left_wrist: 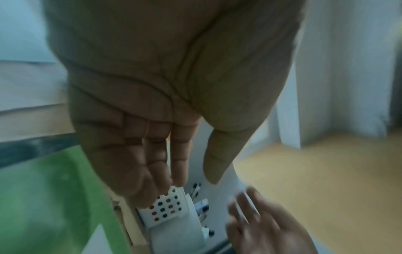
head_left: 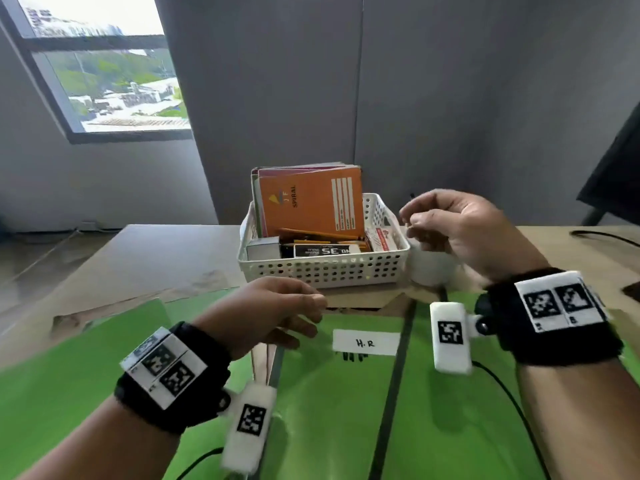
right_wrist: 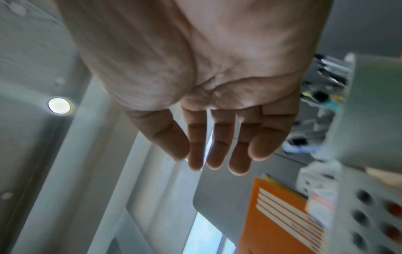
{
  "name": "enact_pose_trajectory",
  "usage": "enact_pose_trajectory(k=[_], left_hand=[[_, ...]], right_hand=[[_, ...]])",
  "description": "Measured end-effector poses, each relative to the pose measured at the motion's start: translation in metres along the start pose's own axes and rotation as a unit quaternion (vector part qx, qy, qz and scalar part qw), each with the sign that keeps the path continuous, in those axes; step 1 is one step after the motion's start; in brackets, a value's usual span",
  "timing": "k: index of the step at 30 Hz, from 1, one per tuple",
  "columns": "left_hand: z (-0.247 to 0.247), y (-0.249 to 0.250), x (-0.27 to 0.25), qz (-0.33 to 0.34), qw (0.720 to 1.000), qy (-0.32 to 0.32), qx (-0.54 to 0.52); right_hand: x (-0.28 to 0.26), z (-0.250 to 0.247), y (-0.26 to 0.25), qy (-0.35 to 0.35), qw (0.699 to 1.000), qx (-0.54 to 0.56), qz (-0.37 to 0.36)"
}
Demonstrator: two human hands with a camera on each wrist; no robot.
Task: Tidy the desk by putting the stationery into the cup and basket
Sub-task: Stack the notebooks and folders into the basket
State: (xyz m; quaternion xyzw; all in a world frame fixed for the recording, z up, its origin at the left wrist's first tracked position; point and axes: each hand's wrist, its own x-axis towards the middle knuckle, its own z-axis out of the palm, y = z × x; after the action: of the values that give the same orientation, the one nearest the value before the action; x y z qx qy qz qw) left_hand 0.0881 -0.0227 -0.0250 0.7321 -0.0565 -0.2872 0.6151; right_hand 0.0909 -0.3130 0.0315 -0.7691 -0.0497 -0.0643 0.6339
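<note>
Basket (head_left: 325, 270), white and perforated, sat near the far edge of the bench (head_left: 156, 258), at its middle. Inside it: an orange notebook (head_left: 311, 202) standing upright against other books at the far wall, pencils (head_left: 318, 234) lying across the middle, a dark box (head_left: 323, 251) and a grey box (head_left: 263, 247) along the near wall, and a white-and-red packet (head_left: 382, 237) at the right wall.

Cup (head_left: 431, 268), white, stood touching or just beside the basket's right wall; mostly hidden under the right hand (head_left: 457, 226).

Right hand hovered above the cup, fingers loosely curled. The right-wrist view showed the fingers fairly straight with nothing between them. A thin dark tip showed just above the hand in the head view; could not tell what it was.

Left hand (head_left: 273, 313) hovered low, just in front of the basket's near wall, fingers relaxed, palm bare in the left-wrist view.

Green folders (head_left: 346, 410) covered the near part of the bench; one bore a white label (head_left: 365, 342) marked "H.R".
</note>
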Motion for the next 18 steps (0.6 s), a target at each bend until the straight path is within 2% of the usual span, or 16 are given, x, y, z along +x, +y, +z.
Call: enact_pose_trajectory(k=[3, 5, 6, 7, 9, 10, 11, 12, 15, 18], left_hand=[[-0.005, -0.027, 0.006, 0.029, 0.974, -0.028, -0.223], [-0.008, -0.045, 0.014, 0.019, 0.939, -0.056, -0.340], [-0.009, -0.051, 0.017, 0.015, 0.928, -0.060, -0.368], [-0.010, -0.054, 0.020, 0.012, 0.922, -0.057, -0.382], [-0.012, -0.058, 0.023, 0.013, 0.918, -0.042, -0.394], [-0.012, -0.058, 0.024, 0.013, 0.915, -0.030, -0.402], [-0.011, -0.057, 0.024, 0.013, 0.912, -0.020, -0.410], [-0.010, -0.057, 0.025, 0.012, 0.910, -0.015, -0.415], [-0.010, -0.060, 0.025, 0.015, 0.910, -0.016, -0.415], [-0.010, -0.058, 0.024, 0.011, 0.910, -0.016, -0.413]], right_hand=[[-0.006, -0.024, -0.016, 0.047, 0.999, -0.022, -0.003], [-0.006, -0.036, -0.016, 0.022, 0.990, -0.133, 0.032], [-0.006, -0.040, -0.014, -0.011, 0.975, -0.211, 0.064], [-0.006, -0.042, -0.009, -0.056, 0.945, -0.305, 0.103], [-0.014, -0.038, 0.006, -0.153, 0.841, -0.489, 0.174], [-0.020, -0.033, 0.016, -0.185, 0.794, -0.544, 0.200], [-0.027, -0.029, 0.025, -0.199, 0.762, -0.576, 0.221], [-0.034, -0.025, 0.033, -0.200, 0.743, -0.595, 0.232], [-0.042, -0.017, 0.045, -0.186, 0.726, -0.622, 0.225], [-0.037, -0.017, 0.039, -0.190, 0.742, -0.598, 0.238]])
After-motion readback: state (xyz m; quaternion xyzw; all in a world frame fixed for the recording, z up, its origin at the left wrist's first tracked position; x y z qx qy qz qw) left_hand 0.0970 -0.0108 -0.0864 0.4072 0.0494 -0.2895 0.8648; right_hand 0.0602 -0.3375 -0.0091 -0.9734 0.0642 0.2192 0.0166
